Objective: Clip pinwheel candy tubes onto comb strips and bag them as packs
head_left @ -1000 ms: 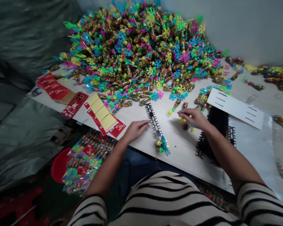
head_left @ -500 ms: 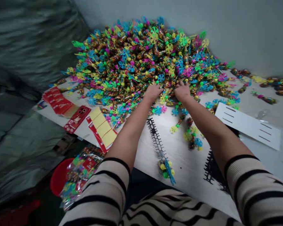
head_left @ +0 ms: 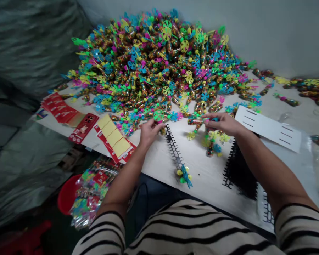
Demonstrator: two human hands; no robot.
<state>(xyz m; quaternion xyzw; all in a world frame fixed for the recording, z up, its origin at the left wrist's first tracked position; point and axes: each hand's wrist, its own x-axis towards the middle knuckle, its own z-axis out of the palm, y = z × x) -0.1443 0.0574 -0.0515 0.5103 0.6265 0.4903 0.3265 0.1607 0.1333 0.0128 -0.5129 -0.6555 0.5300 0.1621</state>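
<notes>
My left hand (head_left: 148, 134) is at the front edge of the pile, thumb and fingers curled around a candy-filled fan toy with a green wheel (head_left: 158, 115). To the right, my right hand (head_left: 221, 124) has its fingers closed at another candy-filled fan toy (head_left: 195, 121), whose clear tube points left; its other end is partly hidden by the fingers. Between my hands lies a black plastic strip (head_left: 173, 147) with comb-like edges. Toys with yellow and green parts and a blue fan (head_left: 186, 176) are at its near end. More fan toys (head_left: 210, 151) lie below my right hand.
A large heap of candy-filled fan toys (head_left: 149, 67) rises against the wall. Red cards (head_left: 61, 111), a red phone case (head_left: 83, 128) and yellow-backed cards (head_left: 113, 138) lie left. A white slotted card (head_left: 268, 128) and stacked black strips (head_left: 241, 170) lie right. Packed bags (head_left: 90, 193) sit below, left.
Both hands have drawn back from the heap toward me and moved apart, now with fan toys at their fingers. The view has shifted slightly, uncovering more of the black strips.
</notes>
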